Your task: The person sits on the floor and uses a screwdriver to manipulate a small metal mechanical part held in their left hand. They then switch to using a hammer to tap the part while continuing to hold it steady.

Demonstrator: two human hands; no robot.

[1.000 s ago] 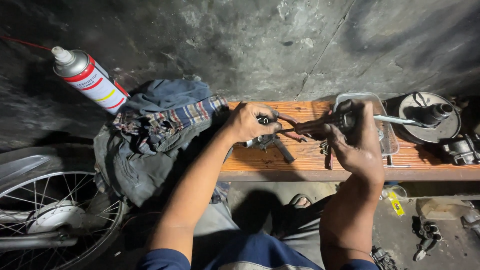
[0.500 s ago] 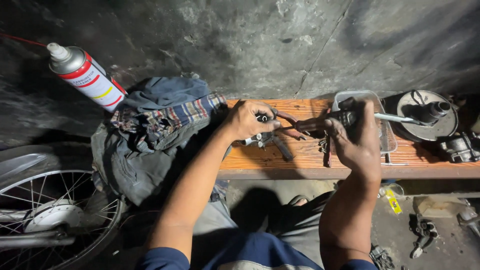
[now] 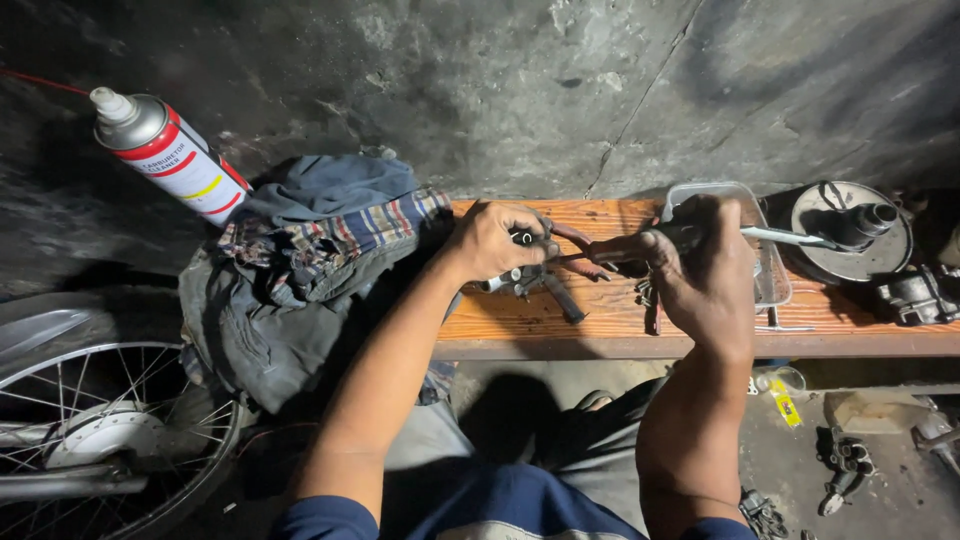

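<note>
My left hand is closed around a small metal part over the wooden bench; red-handled pliers cross just beside its fingers. My right hand grips the dark handle of a long screwdriver-like tool, whose metal shaft points right toward a round metal engine part. Both hands nearly meet above the bench's middle. Small metal pieces lie on the wood under them.
An aerosol spray can with a red straw leans at upper left. A pile of cloth lies left of the bench. A clear plastic tray, a spoked wheel at lower left, and metal parts at right.
Both hands shifted slightly downward and closer together over the bench; the grips on the small part and the tool are unchanged.
</note>
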